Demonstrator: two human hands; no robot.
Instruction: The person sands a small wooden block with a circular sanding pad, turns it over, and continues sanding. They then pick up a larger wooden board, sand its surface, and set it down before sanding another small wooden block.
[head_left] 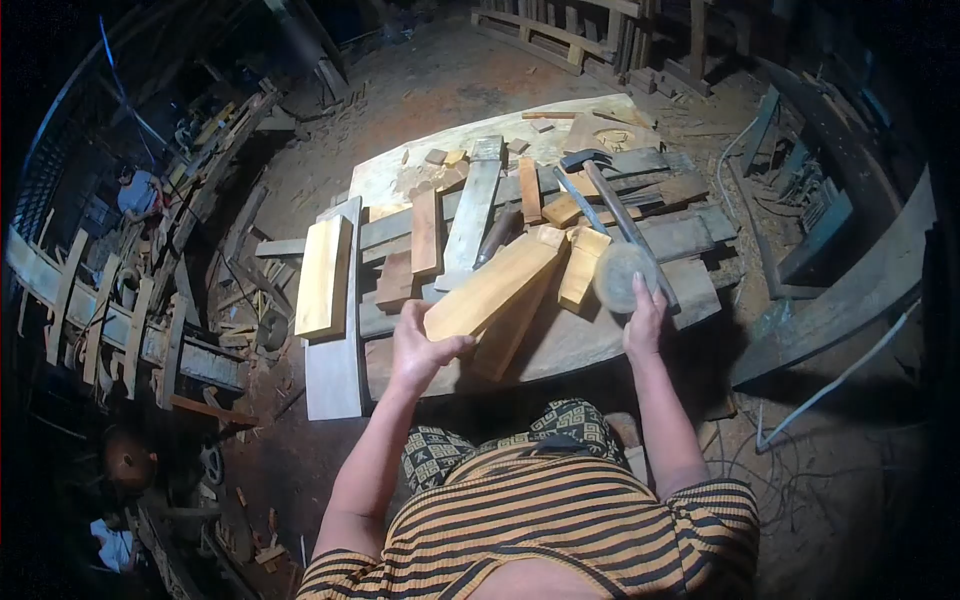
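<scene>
My left hand [425, 347] is closed around the near end of a pale wooden block [497, 287]. The block slants away to the right, its far end near other wood pieces. Below it leans a darker wood piece [512, 335]. My right hand [645, 318] grips a round, greyish, cloudy disc [624, 278] by its near right edge; I cannot make out its exact kind. Just left of the disc stands a small yellowish block [583, 268]. A claw hammer [612, 203] lies beyond, partly hidden by the disc, with a thin bluish metal bar [578, 197] beside it.
A slatted low bench [334, 375] carries a light block [322, 277], reddish blocks [426, 232] and a dark cylindrical tool [497, 238]. Behind it lies a plywood sheet [385, 165] with scraps. A curved board [835, 325] stands right. People [140, 193] sit at left among timber.
</scene>
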